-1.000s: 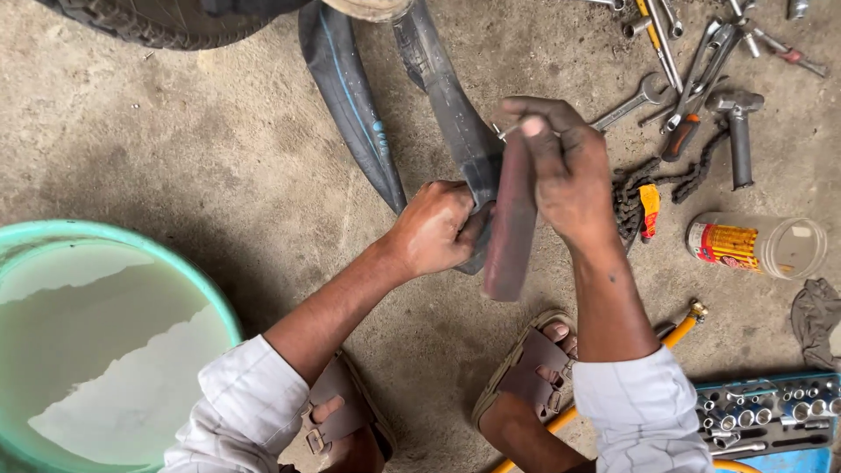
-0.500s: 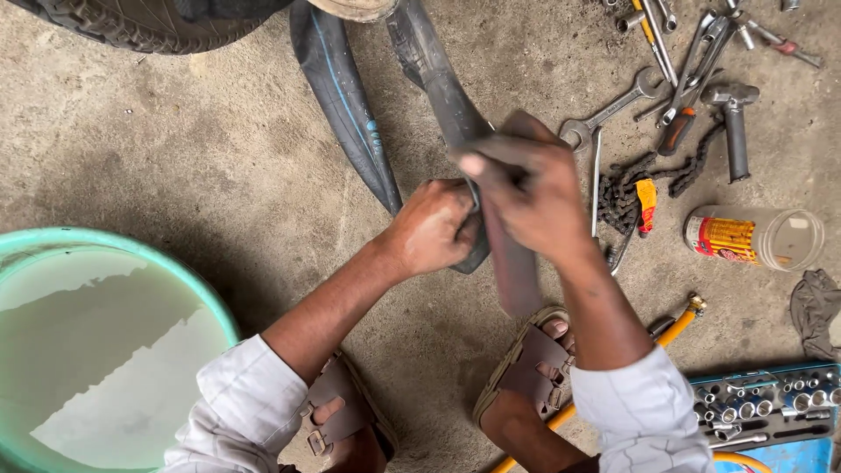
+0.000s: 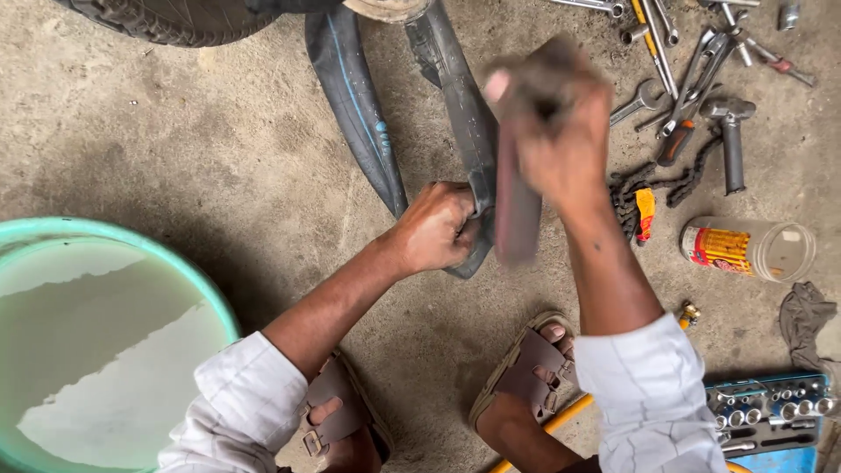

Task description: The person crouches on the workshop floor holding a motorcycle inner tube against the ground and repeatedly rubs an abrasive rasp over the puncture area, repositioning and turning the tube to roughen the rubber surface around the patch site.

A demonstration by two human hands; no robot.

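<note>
My left hand (image 3: pixel 435 228) grips the folded end of a black rubber inner tube (image 3: pixel 455 114) that loops up toward a tyre (image 3: pixel 166 19) at the top edge. My right hand (image 3: pixel 561 131), blurred by motion, holds a long flat dark reddish rasp-like block (image 3: pixel 515 206) upright against the tube just right of my left hand. The tube's other limb (image 3: pixel 355 105) lies on the concrete floor to the left.
A green tub of water (image 3: pixel 96 342) fills the lower left. Spanners (image 3: pixel 674 52), a hammer (image 3: pixel 729 140), a chain (image 3: pixel 626 197) and a lying jar (image 3: pixel 749 250) are scattered at right. A socket set tray (image 3: pixel 766 412) sits lower right, next to my sandalled feet (image 3: pixel 526 377).
My right hand has slid the flat block upward and back along the tube in quick strokes. My left hand keeps its hold on the tube's fold.
</note>
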